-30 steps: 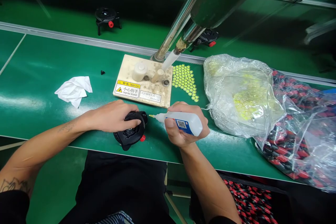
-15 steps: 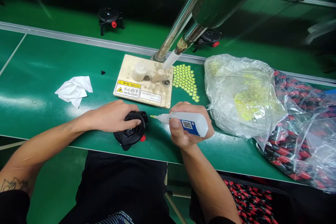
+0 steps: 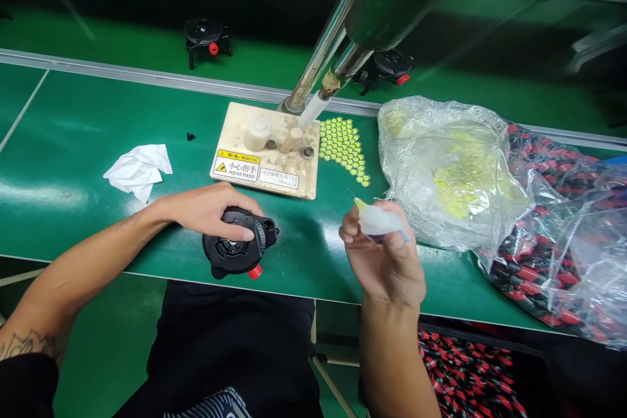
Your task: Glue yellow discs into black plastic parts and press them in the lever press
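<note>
Resting on the green bench is a round black base with a red knob (image 3: 234, 251). My left hand (image 3: 210, 209) is wrapped over its top left, the thumb lying across the upper face. A round socket shows at the base's upper right. My right hand (image 3: 386, 261) is raised over the bench, well to the right of the base, closed round a white squeeze bottle (image 3: 379, 219). The bottle's yellow tip with a thin needle points up and left, away from the base. Fingers hide part of the bottle.
A press plate (image 3: 267, 150) with a warning label stands behind my hands, under a metal column. Right of it lie many yellow-green discs (image 3: 343, 147) and plastic bags (image 3: 450, 176). A white tissue (image 3: 140, 170) and a small black piece (image 3: 191, 136) lie left. Similar bases (image 3: 206, 39) stand beyond.
My right hand has drawn the bottle away to the right and tipped its nozzle upward. The base has turned under my left hand, so its socket and red knob have shifted.
</note>
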Motion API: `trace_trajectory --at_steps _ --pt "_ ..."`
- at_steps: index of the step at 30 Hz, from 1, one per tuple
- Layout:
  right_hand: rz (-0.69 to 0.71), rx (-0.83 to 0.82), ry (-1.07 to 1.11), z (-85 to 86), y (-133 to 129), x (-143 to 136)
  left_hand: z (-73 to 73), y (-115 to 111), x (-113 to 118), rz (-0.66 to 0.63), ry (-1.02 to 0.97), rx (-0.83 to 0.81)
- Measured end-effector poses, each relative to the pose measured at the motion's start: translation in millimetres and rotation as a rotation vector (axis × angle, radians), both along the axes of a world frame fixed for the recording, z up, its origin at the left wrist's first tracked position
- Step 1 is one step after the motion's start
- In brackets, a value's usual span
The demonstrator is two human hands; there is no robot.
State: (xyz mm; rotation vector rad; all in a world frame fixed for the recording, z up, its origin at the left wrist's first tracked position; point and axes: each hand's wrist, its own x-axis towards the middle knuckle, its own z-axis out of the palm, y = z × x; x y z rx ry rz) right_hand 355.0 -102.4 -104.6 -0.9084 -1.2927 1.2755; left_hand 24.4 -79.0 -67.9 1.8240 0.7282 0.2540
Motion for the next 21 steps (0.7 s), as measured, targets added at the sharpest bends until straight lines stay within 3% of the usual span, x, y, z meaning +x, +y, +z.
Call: trace_trajectory --at_steps 4,8,12,21 --pt "-0.101 -0.073 -0.047 -21.6 -31 17 0.2 0 0 0.002 -0.024 -0.052" --pt "-0.280 -0.081 -0.105 -38.0 -44 31 -2.0 0 -1 -0.007 -0.041 -0.061" --pt "-0.455 -0.044 -0.123 -44.7 -40 38 -6.0 0 -2 -0.021 -0.062 -0.058" --pt "-0.596 0.091 -0.289 -48.6 -23 53 -5.4 1 -1 0.005 -0.063 -0.097"
